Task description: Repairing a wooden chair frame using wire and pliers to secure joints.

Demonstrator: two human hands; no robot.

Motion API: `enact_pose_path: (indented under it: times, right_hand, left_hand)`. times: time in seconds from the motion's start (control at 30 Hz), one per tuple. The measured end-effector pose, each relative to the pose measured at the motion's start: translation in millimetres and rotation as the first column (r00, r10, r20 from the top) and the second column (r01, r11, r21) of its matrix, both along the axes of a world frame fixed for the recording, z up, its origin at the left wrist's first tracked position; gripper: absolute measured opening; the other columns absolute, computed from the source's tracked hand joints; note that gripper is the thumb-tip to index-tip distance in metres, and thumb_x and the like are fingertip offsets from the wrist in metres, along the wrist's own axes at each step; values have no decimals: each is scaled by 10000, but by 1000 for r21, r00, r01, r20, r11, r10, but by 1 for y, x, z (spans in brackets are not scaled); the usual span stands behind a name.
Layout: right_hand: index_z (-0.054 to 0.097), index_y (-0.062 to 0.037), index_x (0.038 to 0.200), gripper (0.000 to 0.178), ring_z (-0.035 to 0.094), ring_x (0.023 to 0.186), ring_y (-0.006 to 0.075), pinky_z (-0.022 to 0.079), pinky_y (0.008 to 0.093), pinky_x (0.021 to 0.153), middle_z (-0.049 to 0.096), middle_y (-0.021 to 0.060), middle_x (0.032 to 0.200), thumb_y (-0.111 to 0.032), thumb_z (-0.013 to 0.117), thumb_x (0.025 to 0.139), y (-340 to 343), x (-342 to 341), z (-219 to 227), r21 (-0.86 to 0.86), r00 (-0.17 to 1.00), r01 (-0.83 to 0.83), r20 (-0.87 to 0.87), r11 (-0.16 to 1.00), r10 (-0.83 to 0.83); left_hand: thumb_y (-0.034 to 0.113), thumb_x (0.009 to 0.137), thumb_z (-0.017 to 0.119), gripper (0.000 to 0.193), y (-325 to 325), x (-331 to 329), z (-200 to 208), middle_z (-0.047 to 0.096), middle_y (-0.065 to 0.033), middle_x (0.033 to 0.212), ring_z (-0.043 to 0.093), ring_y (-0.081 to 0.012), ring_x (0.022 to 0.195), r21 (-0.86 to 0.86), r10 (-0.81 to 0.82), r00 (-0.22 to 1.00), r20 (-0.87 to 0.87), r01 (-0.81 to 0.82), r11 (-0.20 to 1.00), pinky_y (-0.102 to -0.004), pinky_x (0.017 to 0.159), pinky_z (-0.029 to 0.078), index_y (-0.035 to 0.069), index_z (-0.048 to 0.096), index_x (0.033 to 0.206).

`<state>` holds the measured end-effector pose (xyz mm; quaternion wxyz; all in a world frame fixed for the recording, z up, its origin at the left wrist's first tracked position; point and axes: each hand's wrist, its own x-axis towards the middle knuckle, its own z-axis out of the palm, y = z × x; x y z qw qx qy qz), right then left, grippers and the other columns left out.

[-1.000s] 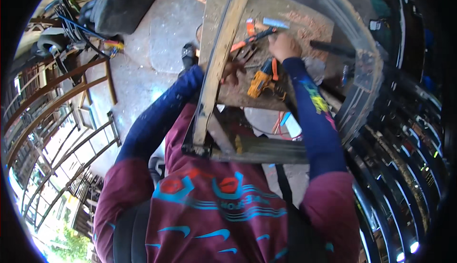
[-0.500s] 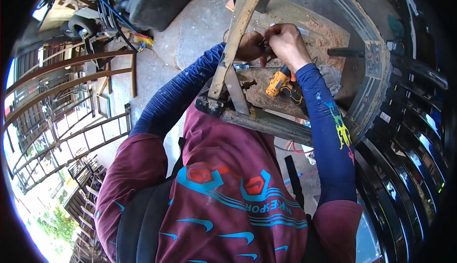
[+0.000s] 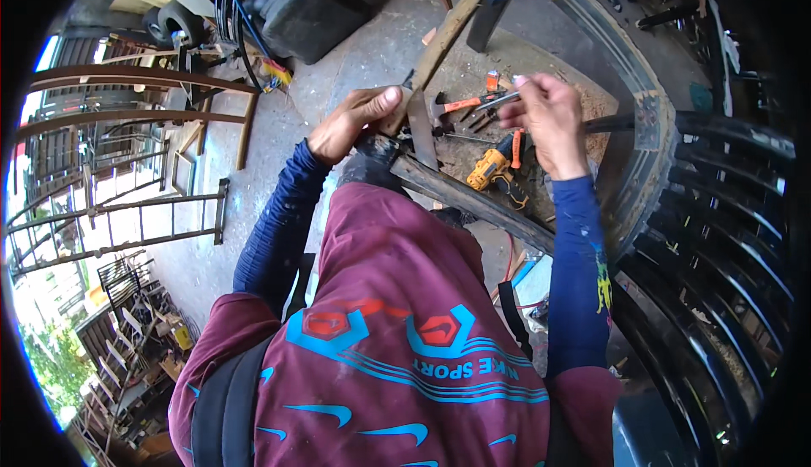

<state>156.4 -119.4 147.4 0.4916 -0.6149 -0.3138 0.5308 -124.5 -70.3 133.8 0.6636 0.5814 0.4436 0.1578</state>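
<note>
My left hand (image 3: 348,125) is closed over the corner of a worn wooden frame (image 3: 456,24), thumb lying on its top. Raised above the space inside the frame, my right hand (image 3: 553,121) pinches a slim grey metal rod (image 3: 500,100); its exact kind is not clear. Below that hand lies a hammer (image 3: 463,105) with an orange and black handle. A yellow and black cordless drill (image 3: 490,168) rests nearer to me, beside an orange-handled tool (image 3: 517,148).
Black curved slats (image 3: 718,239) fill the right side. Wood shavings (image 3: 596,100) cover the board under the frame. At left stand brown curved rails (image 3: 144,118) and a dark metal ladder-like frame (image 3: 118,214). A dark bulky object (image 3: 308,19) and tyres (image 3: 182,21) sit far left.
My hands have come apart: the left moved back to the frame's corner, the right moved right and nearer with the rod. The hammer now shows. A person's legs appear at the far right.
</note>
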Motion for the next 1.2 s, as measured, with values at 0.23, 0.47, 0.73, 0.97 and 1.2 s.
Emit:
enact_pose_path:
  times: [0.23, 0.47, 0.73, 0.97, 1.2]
  right_hand:
    - [573, 90, 997, 230, 688, 650, 201, 600, 317, 568, 634, 129, 800, -137, 537, 1006, -12, -14, -10, -121, 983, -167, 59, 978, 175]
    - [556, 84, 985, 239, 701, 659, 228, 615, 344, 580, 655, 160, 826, -146, 500, 1021, -28, -22, -5, -152, 990, -136, 24, 979, 141]
    - [539, 38, 927, 247, 675, 590, 229, 583, 343, 503, 602, 114, 754, -182, 471, 1019, -33, -4, -19, -258, 919, -282, -350, 924, 183]
    - [522, -6, 833, 270, 619, 476, 179, 486, 306, 369, 577, 81, 697, -224, 494, 991, -31, -2, -18, -368, 938, -346, -162, 863, 306]
    - [537, -19, 805, 282, 575, 469, 124, 471, 259, 415, 587, 60, 704, -206, 497, 1012, -28, -9, -23, -360, 943, -311, 0, 880, 333]
  left_hand:
    - [468, 961, 568, 477, -29, 1, 0, 549, 13, 813, 491, -82, 772, -1, 25, 1000, -8, -25, 1000, -239, 719, 403, -5, 634, 960]
    - [449, 960, 578, 427, -35, 8, 1, 513, 31, 759, 482, -58, 702, -43, 76, 992, 99, -72, 996, -232, 629, 383, 25, 624, 935]
    - [435, 968, 555, 427, -42, 13, 5, 499, 24, 749, 460, -58, 696, 181, 73, 993, 98, -90, 979, -234, 641, 380, 17, 597, 892]
    - [424, 969, 557, 421, -36, 6, -7, 514, 17, 753, 468, -59, 701, -24, 128, 987, 102, -126, 992, -231, 644, 386, 12, 596, 889]
    - [419, 959, 577, 429, -33, 9, -5, 484, 10, 755, 438, -77, 710, -10, 129, 981, 144, -129, 992, -250, 650, 375, -1, 588, 873]
